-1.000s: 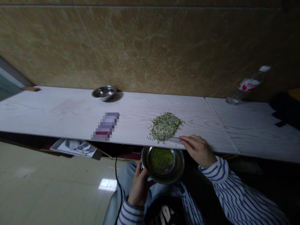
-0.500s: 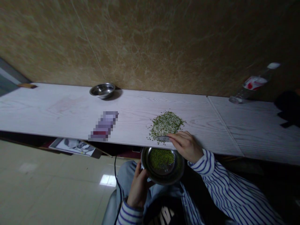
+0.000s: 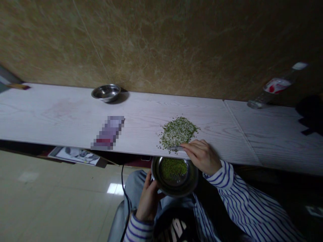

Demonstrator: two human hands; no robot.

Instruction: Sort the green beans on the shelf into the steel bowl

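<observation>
Small green beans mixed with white grains (image 3: 179,130) lie spread on the pale wooden counter (image 3: 141,111). At their near edge, my right hand (image 3: 202,155) grips the end of a small metal utensil (image 3: 176,148), perhaps a spoon or blade; its exact shape is unclear. Just below the counter's front edge, my left hand (image 3: 149,198) holds a steel bowl (image 3: 176,191) by its left rim, above the lap. Green beans (image 3: 173,168) cover part of the bowl's bottom, with a few white grains beside them.
Another steel bowl (image 3: 106,93) stands near the wall. A blurred-out flat purple item (image 3: 109,132) lies at the counter's front left. A clear bottle (image 3: 277,85) stands at the right, near a black object (image 3: 311,114). A cable (image 3: 123,185) hangs below the front edge.
The view has shifted slightly, so the counter items at the left appear a little higher and further left. Both hands keep their holds, with little visible movement.
</observation>
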